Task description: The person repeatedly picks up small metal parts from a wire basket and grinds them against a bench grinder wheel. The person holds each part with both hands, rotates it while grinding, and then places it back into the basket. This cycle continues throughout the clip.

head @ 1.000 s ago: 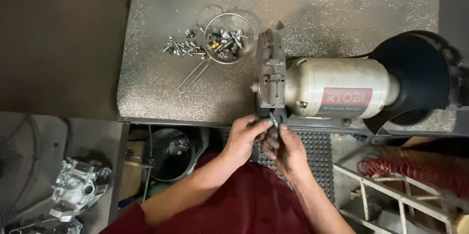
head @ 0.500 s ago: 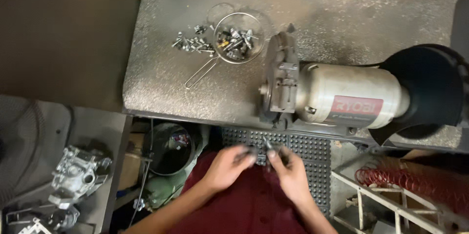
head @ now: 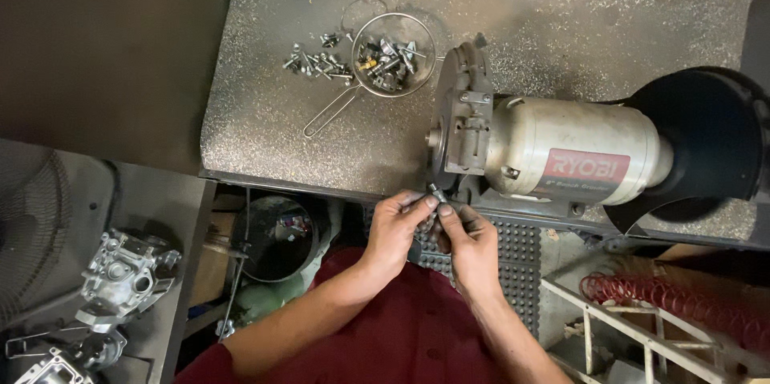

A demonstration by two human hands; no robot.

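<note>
My left hand (head: 401, 227) and my right hand (head: 469, 239) meet just below the front edge of the grey bench (head: 265, 127), pinching one small metal bolt (head: 437, 190) between their fingertips. The bolt's tip points up toward the left wheel housing (head: 461, 123) of a silver bench grinder (head: 569, 155). Farther back on the bench, a wire strainer (head: 393, 55) holds several bolts and screws. A loose pile of screws (head: 317, 63) lies to its left.
A black guard (head: 694, 151) covers the grinder's right end. Below the bench sit a dark bucket (head: 277, 235), a studded rubber floor mat (head: 521, 260), cast metal engine parts (head: 120, 272) at lower left, and a red coiled hose (head: 682, 300) on a white rack.
Both hands drew back from the grinder wheel toward my body, then rose again to the bench's front edge, still holding the bolt. The view shifted slightly.
</note>
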